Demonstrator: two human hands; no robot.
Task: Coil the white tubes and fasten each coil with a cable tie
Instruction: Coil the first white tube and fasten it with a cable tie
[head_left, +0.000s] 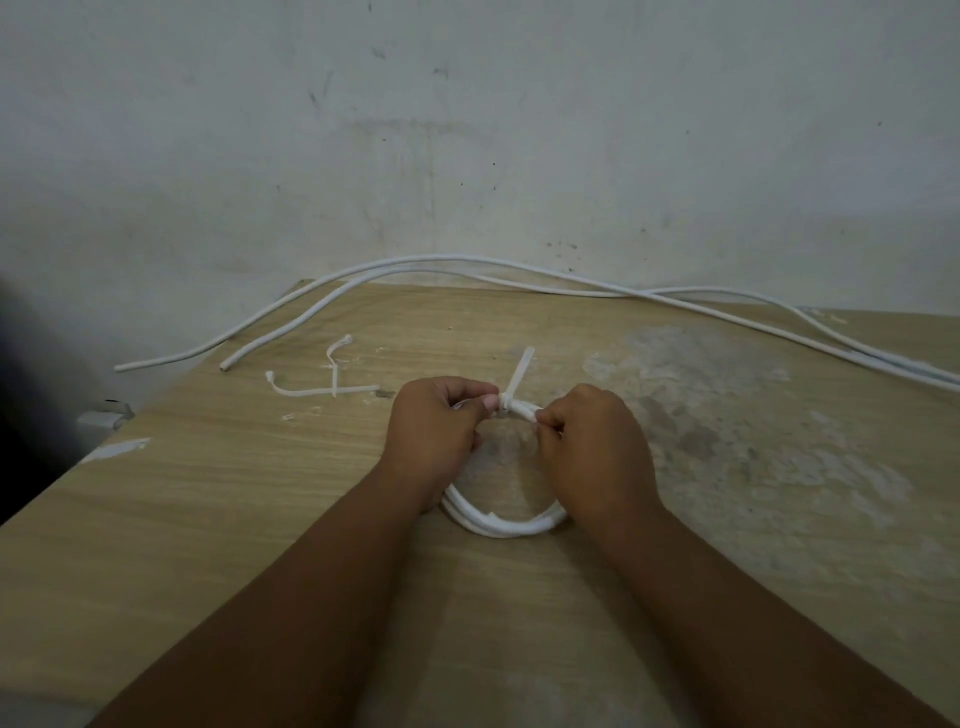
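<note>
Pale plaster wall (467, 130), scuffed and spotted, rose behind a wood-grain tabletop (208, 493) that bore a wide whitish stain (701, 374) on its right half. From the head view, a coil (509, 527) of white tube lay near the middle of the tabletop, its near arc showing between the two forearms and its far arc lifted into the fingers. A cable tie (519, 371) wrapped that far arc, with its tail standing up and tilted to the right.

The left hand (436, 431) was curled, thumb and fingers pinching the coil right at the tie. The right hand (592, 447) was curled too, its fingertips gripping the coil just beside the tie on the other side. Both wrists hid the coil's sides.

Two loose cable ties (311, 392) lay crossed on the tabletop to the left, apart from the hands. Two long white tubes (441, 256) ran along the far edge against the wall, crossing each other toward the right. A small grey object (104, 415) sat at the left edge; what it was I could not tell.
</note>
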